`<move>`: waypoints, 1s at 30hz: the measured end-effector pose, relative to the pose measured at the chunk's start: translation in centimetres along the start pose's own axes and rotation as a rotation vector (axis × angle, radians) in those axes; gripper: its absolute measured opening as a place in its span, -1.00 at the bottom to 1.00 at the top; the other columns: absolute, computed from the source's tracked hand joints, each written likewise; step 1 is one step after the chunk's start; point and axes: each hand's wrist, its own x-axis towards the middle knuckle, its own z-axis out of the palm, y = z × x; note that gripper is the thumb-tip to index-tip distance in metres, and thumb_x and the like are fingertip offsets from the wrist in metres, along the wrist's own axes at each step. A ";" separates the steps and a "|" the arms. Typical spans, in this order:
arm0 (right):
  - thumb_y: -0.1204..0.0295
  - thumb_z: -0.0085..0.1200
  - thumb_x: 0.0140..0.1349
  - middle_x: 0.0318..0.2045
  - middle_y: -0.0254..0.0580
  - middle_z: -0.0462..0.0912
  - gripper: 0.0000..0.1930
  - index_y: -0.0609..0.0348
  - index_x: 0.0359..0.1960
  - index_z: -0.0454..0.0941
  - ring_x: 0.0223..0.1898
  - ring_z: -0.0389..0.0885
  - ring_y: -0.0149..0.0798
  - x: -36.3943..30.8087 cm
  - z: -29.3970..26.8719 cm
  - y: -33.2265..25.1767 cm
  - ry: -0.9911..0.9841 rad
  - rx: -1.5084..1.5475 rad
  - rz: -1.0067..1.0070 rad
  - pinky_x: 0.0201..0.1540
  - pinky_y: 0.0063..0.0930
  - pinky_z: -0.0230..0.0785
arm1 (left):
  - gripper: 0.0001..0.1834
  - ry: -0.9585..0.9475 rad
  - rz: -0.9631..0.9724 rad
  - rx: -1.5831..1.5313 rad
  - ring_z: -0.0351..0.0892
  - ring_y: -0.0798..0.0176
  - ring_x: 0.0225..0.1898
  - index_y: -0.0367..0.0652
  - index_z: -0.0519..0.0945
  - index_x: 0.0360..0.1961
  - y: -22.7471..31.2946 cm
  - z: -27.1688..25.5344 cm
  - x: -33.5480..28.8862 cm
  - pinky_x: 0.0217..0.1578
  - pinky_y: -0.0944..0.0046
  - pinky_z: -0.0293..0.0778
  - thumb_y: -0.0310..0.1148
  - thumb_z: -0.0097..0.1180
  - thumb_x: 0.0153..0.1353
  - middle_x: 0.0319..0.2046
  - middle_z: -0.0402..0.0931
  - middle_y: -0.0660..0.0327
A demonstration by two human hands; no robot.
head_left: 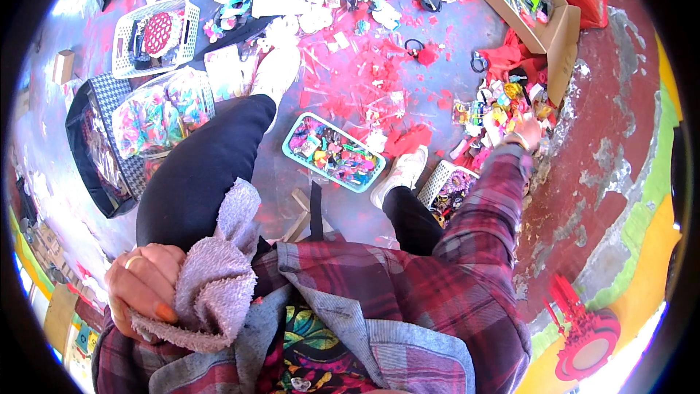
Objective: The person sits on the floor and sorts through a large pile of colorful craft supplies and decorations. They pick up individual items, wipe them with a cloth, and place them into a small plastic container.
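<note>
My left hand point(149, 281), at the lower left by my thigh, is closed around a fuzzy lavender cloth point(211, 299), part of which hangs over my leg. On the right, my right arm stretches out, and my right hand point(526, 133) is down at a heap of small colourful trinkets and hair accessories point(503, 106). Its fingers are too small and mixed with the heap to make out. Just nearer than that hand stands a white basket point(435, 184) with purple scrunchies and small pieces inside. A pale turquoise tray point(297, 163) full of colourful little items lies between my feet.
An opened cardboard box point(564, 47) holding bagged goods stands beyond the heap. At left are a white basket point(191, 29), a houndstooth-patterned bag point(131, 171) and a clear bag of colourful items point(164, 113). Packets and accessories lie across the far floor. A pink-red ornate-framed object point(589, 343) is at lower right.
</note>
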 end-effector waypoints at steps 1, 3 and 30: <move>0.38 -0.07 -0.05 -0.42 -0.13 0.53 -0.81 0.16 -0.40 0.48 -0.32 0.50 -0.16 1.4 -4.0 -5.9 0.117 0.469 0.034 -0.34 -0.29 0.34 | -0.77 -0.030 0.006 0.074 0.31 0.31 -0.58 -0.28 0.51 -0.57 0.2 0.2 0.2 -0.56 0.32 0.18 -0.29 0.02 -0.03 -0.61 0.43 0.16; 0.33 0.01 -0.09 -0.45 -0.10 0.51 -0.71 0.17 -0.29 0.44 -0.39 0.48 -0.11 2.8 -5.8 -10.7 0.189 1.561 0.101 -0.35 -0.30 0.32 | -0.75 -0.030 0.048 0.045 0.30 0.32 -0.62 -0.25 0.51 -0.60 -0.4 -0.1 0.7 -0.57 0.32 0.18 -0.28 -0.05 0.02 -0.64 0.43 0.19; 0.73 -0.13 -0.04 -0.18 -0.16 0.45 -0.61 0.22 -0.10 0.33 -0.20 0.48 -0.26 -4.4 -21.7 -10.6 -0.517 2.910 -0.256 -0.19 -0.41 0.37 | -0.78 0.356 -0.006 0.025 0.20 0.36 -0.72 -0.18 0.41 -0.70 -0.9 3.8 0.5 -0.66 0.35 0.08 -0.33 -0.08 0.00 -0.78 0.34 0.26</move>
